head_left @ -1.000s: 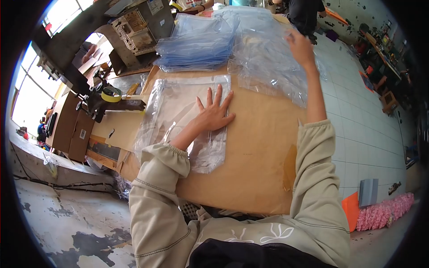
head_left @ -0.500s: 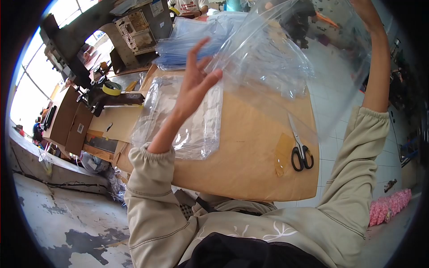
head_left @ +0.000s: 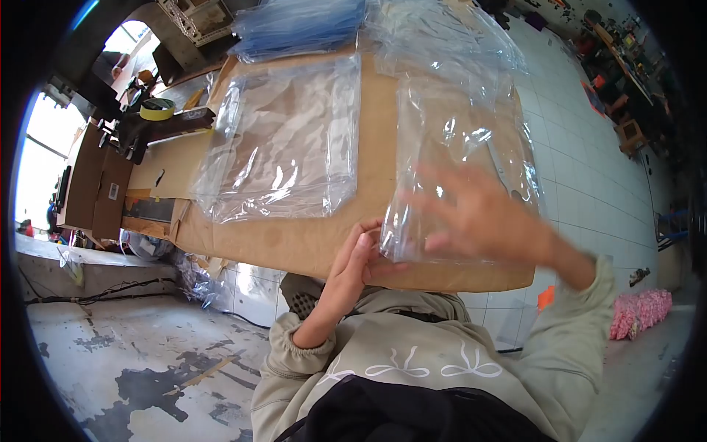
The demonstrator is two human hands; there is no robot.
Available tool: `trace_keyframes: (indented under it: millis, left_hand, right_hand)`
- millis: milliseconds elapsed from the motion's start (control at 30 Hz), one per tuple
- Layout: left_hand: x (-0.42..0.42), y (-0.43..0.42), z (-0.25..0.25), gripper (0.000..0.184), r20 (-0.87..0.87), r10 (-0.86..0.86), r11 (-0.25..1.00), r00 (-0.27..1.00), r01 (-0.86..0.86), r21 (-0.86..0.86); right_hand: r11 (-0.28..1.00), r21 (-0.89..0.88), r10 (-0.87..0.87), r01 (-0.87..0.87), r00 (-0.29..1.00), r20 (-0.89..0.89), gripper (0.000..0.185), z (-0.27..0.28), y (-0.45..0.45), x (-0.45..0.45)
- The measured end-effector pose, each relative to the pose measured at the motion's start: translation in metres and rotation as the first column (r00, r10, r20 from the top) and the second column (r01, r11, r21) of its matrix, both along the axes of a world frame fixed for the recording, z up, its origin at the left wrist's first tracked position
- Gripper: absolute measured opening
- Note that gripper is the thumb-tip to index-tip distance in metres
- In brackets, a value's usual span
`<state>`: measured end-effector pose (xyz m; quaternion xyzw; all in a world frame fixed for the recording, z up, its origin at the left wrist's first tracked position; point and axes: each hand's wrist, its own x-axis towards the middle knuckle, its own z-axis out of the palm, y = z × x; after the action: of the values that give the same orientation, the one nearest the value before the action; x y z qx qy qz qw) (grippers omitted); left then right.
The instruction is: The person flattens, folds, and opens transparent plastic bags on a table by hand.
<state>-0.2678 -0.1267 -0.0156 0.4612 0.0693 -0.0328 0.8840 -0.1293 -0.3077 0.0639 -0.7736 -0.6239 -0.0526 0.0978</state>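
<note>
Fingers spread, a blurred right hand [head_left: 479, 214] hovered over a clear bag [head_left: 451, 131]; the left hand [head_left: 352, 267] met its near corner, whether pinching unclear.

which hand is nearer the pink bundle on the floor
Right hand, over a clear bag on the pink bundle's side; the left hand is farther across, at that bag's near-left corner.
</note>
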Motion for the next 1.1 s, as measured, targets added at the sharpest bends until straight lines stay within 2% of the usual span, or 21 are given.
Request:
trace_keyframes:
  millis: [33, 67, 133, 233, 367, 433, 533, 667, 767, 833, 900, 967, 1033, 1100]
  left_hand:
    - [-0.003, 0.001, 0.001, 0.03, -0.031, -0.024, 0.997, 0.999, 0.022, -0.068]
    - [-0.005, 0.0, 0.0, 0.029, -0.056, -0.048, 0.989, 0.997, 0.04, -0.139]
    - [-0.006, -0.004, -0.006, 0.027, -0.059, -0.067, 0.993, 0.996, 0.061, -0.098]
    - [-0.006, -0.012, -0.006, 0.023, -0.05, -0.072, 0.993, 0.996, 0.067, -0.097]
    - [-0.002, -0.02, -0.011, 0.023, -0.001, -0.069, 0.974, 0.998, 0.068, -0.214]
    - [0.001, -0.021, -0.007, 0.025, 0.004, -0.066, 0.985, 0.998, 0.066, -0.16]
    - [0.004, -0.022, -0.003, 0.03, 0.027, -0.031, 0.997, 0.999, 0.032, -0.074]
    - [0.008, -0.021, 0.002, 0.032, 0.169, 0.006, 0.993, 0.986, -0.027, 0.119]
    - [0.009, -0.017, 0.006, 0.033, 0.125, 0.039, 0.947, 0.991, -0.076, 0.311]
    - [0.012, -0.016, 0.011, 0.035, 0.173, 0.074, 0.897, 0.982, -0.141, 0.419]
    - [0.014, -0.013, 0.014, 0.04, 0.231, 0.065, 0.803, 0.971, -0.188, 0.565]
    - [0.013, -0.007, 0.015, 0.047, 0.288, 0.009, 0.651, 0.958, -0.224, 0.725]
    - [0.011, -0.006, 0.02, 0.051, 0.28, -0.015, 0.59, 0.96, -0.218, 0.778]
    - [0.01, -0.008, 0.026, 0.053, 0.264, -0.009, 0.523, 0.964, -0.22, 0.823]
  right_hand:
    - [0.999, 0.037, -0.012, 0.017, 0.991, -0.137, 0.06, -0.008, -0.004, -0.022]
    - [0.994, 0.071, -0.068, 0.079, 0.987, -0.146, 0.059, -0.012, -0.006, -0.037]
    - [0.97, 0.137, -0.177, 0.201, 0.97, -0.168, 0.059, -0.017, -0.007, -0.06]
    - [0.923, 0.269, -0.241, 0.276, 0.958, -0.156, 0.057, -0.029, -0.013, -0.076]
    - [0.858, 0.367, -0.203, 0.359, 0.893, -0.401, 0.055, -0.034, -0.01, -0.081]
    - [0.796, 0.43, -0.185, 0.426, 0.848, -0.496, 0.055, -0.041, -0.008, -0.081]
    - [0.786, 0.439, -0.183, 0.435, 0.842, -0.508, 0.052, -0.038, -0.007, -0.077]
    - [0.85, 0.465, -0.123, 0.248, 0.951, -0.284, 0.046, -0.041, -0.007, -0.071]
    - [0.871, 0.46, -0.097, 0.17, 0.979, -0.177, 0.043, -0.039, -0.007, -0.066]
    - [0.89, 0.452, -0.021, 0.066, 0.994, -0.103, 0.041, -0.039, -0.008, -0.059]
    - [0.852, 0.515, -0.052, 0.096, 0.994, -0.1, 0.038, -0.045, -0.012, -0.058]
    - [0.811, 0.563, -0.108, 0.157, 0.987, -0.119, 0.034, -0.047, -0.015, -0.059]
    - [0.766, 0.593, -0.188, 0.248, 0.969, -0.161, 0.028, -0.044, -0.018, -0.06]
    - [0.765, 0.609, -0.179, 0.21, 0.978, -0.111, 0.021, -0.044, -0.022, -0.057]
